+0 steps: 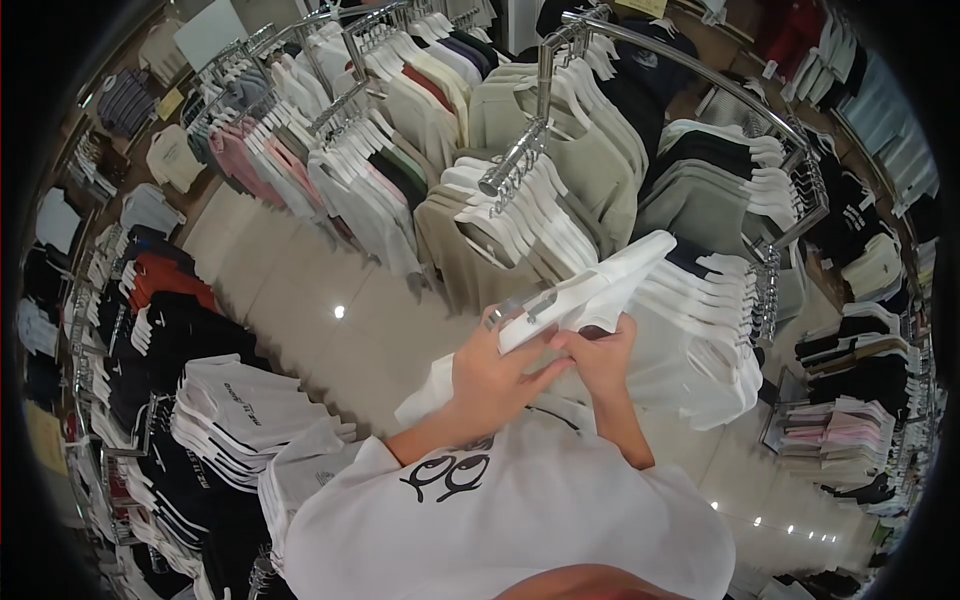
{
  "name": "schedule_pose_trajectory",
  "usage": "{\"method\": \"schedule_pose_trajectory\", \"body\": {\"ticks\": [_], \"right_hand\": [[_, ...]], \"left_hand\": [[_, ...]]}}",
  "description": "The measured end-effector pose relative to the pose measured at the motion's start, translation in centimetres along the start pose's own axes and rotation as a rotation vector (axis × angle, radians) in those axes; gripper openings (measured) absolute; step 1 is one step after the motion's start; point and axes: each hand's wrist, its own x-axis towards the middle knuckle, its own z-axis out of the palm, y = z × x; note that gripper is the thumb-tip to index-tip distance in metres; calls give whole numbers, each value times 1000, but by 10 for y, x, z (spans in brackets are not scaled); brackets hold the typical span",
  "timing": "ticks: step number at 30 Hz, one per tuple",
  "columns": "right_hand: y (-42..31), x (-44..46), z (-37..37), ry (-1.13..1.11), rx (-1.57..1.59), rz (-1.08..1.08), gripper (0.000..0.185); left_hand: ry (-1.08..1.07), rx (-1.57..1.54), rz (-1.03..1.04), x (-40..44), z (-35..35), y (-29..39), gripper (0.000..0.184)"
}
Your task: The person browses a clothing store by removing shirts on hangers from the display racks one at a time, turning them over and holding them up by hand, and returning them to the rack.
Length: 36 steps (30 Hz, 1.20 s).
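A white hanger (585,290) with a metal hook slants up to the right in front of my chest. My left hand (490,375) is closed around its lower end, close to the hook. White cloth (612,298), apparently a garment on the hanger, hangs just under it. My right hand (600,358) is closed, with fingers pinched at the lower edge of this cloth beside a small dark patch. The fingertips of both hands nearly meet. More white cloth (425,393) shows left of my left wrist, partly hidden by the arm.
A curved metal rack (700,65) holds several tops on white hangers right ahead. White shirts (690,330) hang close to my right hand. Further racks of clothes (370,170) stand ahead left, and folded-over shirts (235,410) hang at left. Tiled floor (290,300) runs between them.
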Motion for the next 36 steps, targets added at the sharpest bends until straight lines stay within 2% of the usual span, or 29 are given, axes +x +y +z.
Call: {"method": "schedule_pose_trajectory", "body": {"ticks": [5,7,9,11,13,17,20,22,23,25,26,28,32,34,35,36], "right_hand": [[-5,0,3,18,-19,3,39],[-5,1,5,34,-47,-68,37],[-10,2,6,23,-91,-51,35],[-12,1,8,13,-135,-35,33],[-11,-1,12,79,-113,74,29],[-4,0,12,131,-126,8,28],[3,0,11,159,-64,-59,38],[7,2,14,287,-132,-144,62],[7,3,15,287,-132,-146,62],[8,5,16,219,-327,-55,92],[10,5,16,217,-326,-56,92],[17,4,16,191,-424,-231,95],[10,9,21,113,-494,-316,95],[16,12,17,245,-582,-370,82],[17,13,14,248,-579,-373,82],[17,12,7,268,-562,-312,75]], "left_hand": [[-34,2,-34,-2,5,0,37],[-13,1,-3,4,4,6,35],[9,1,30,7,6,10,34],[-7,11,-37,6,9,12,30],[-20,4,-70,5,12,9,28],[-104,-23,-66,4,12,0,22],[-88,-163,-133,10,6,-4,19],[-97,-206,-165,13,1,-12,18],[-106,-248,-200,14,-1,-14,17],[-95,-280,-210,15,-2,-15,14],[-85,-312,-222,14,-3,-16,12],[-68,-291,-180,14,-2,-24,10],[-55,-321,-168,18,-9,-31,9],[-63,-323,-169,17,-14,-34,9],[-71,-327,-171,18,-15,-34,9],[-72,-326,-167,19,-16,-33,9]]}}
